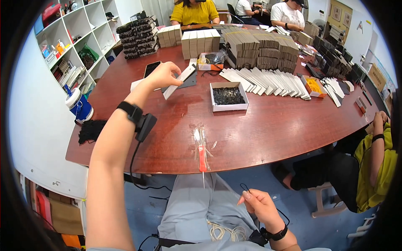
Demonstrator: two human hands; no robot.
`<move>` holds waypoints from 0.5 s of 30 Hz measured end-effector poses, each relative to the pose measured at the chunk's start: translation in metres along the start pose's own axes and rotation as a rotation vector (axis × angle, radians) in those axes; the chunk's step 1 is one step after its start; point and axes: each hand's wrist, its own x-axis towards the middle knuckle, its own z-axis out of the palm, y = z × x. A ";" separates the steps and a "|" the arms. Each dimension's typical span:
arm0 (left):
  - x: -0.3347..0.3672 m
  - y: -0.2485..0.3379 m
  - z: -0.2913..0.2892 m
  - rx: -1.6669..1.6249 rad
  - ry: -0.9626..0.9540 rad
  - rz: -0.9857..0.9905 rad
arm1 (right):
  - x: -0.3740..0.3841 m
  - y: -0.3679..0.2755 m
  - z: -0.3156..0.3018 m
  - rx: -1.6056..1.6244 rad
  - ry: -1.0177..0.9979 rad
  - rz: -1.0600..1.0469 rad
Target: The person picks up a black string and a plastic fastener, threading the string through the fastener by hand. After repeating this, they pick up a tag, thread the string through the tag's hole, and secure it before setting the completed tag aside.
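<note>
At 11 o'clock in the view, the left hand [161, 76] is holding 1 pale strip [169, 90] over the tabletop [268, 138], its fingers pinching tightly. At 5 o'clock, the right hand's [261, 206] fingers are gripping 1 black loop [244, 187], nearly together. A red-handled pick [202, 159] is lying at 6 o'clock, a white box [230, 107] sitting at 1.
</note>
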 end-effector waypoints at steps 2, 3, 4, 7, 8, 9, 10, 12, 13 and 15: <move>-0.017 0.021 -0.005 -0.072 -0.039 0.008 | 0.002 0.001 -0.001 0.013 0.011 -0.002; -0.031 0.035 -0.007 -0.162 -0.061 -0.041 | 0.001 0.001 -0.001 0.022 0.014 -0.008; -0.044 0.044 -0.007 -0.253 -0.084 -0.091 | 0.001 0.001 -0.001 0.029 0.020 0.007; -0.093 0.058 -0.004 -0.568 0.036 -0.015 | 0.001 -0.005 0.005 -0.027 0.002 -0.017; -0.107 0.064 0.000 -0.574 0.027 -0.025 | 0.001 -0.005 0.006 -0.023 0.005 -0.004; -0.119 0.071 0.007 -0.675 0.095 -0.053 | 0.002 -0.005 0.008 -0.030 0.008 -0.004; -0.133 0.077 0.011 -0.771 0.169 -0.084 | 0.001 -0.006 0.010 -0.037 0.005 -0.006; -0.151 0.073 0.038 -0.831 0.193 -0.118 | 0.001 -0.008 0.014 -0.034 0.001 -0.008; -0.157 0.075 0.041 -0.778 0.223 -0.098 | 0.000 -0.009 0.016 -0.048 -0.008 -0.026; -0.160 0.084 0.036 -0.731 0.248 -0.071 | 0.000 -0.010 0.017 -0.076 -0.012 -0.066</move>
